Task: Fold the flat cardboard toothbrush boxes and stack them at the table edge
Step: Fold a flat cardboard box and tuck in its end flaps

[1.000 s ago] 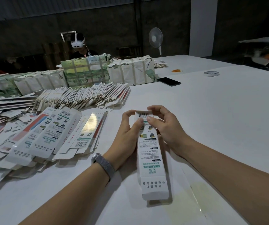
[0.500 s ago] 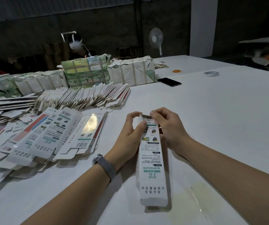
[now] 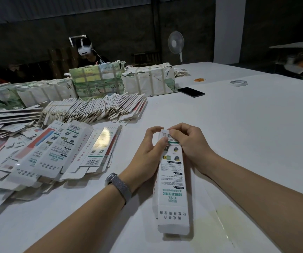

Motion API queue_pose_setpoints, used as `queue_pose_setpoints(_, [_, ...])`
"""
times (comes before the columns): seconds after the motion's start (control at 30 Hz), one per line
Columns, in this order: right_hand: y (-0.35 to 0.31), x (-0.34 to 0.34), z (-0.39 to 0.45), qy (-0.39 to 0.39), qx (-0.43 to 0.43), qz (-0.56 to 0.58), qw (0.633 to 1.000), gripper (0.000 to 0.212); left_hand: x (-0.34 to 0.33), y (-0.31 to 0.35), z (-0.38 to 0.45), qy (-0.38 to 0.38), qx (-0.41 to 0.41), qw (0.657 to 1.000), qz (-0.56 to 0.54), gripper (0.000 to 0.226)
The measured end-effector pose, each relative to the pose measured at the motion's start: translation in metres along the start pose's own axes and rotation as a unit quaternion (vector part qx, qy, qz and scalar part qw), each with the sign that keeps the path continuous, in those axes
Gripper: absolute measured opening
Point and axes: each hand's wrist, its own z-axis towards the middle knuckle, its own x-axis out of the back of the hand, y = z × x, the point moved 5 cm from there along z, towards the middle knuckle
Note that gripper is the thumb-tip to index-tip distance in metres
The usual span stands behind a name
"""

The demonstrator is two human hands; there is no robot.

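Observation:
A long white toothbrush box (image 3: pixel 171 187) with green lettering stands opened into a tube in front of me, its near flap pointing at me. My left hand (image 3: pixel 148 154) grips its far end from the left, thumb on the printed face. My right hand (image 3: pixel 189 145) pinches the barcode flap at the far end from the right. To the left lies a loose heap of flat boxes (image 3: pixel 59 157). Behind it a leaning row of flat boxes (image 3: pixel 95 109) stretches across the white table (image 3: pixel 247 143).
Wrapped bundles (image 3: pixel 95 81) stand at the far left of the table, with another person seated behind them. A black phone (image 3: pixel 190 92), a tape roll (image 3: pixel 238 82) and rubber bands (image 3: pixel 200 79) lie farther back. A fan (image 3: pixel 175 42) stands beyond the table.
Both hands have worked at the far end of the box. The barcode flap has bent down under my right fingers, and the box has slid slightly nearer to me.

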Motion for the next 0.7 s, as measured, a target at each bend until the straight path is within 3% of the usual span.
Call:
queue_pose_setpoints(0.23, [-0.0032,-0.0022,-0.0018,-0.009,0.004,-0.004,1.000,0.016,-0.0005,0.0015,0.0001,-0.007,0.000,1.000,0.015,0.021])
queue_pose_setpoints(0.43, [-0.0072,-0.0028,-0.0076,-0.002,0.010,-0.016,1.000,0.013,-0.0014,0.0049,-0.0019,-0.007,0.009,1.000,-0.016,0.049])
queue_pose_setpoints(0.7, [-0.0085,-0.0015,-0.0080,0.014,-0.005,0.004,1.000,0.019,-0.0018,0.0044,-0.0012,-0.020,0.015,1.000,-0.013,0.056])
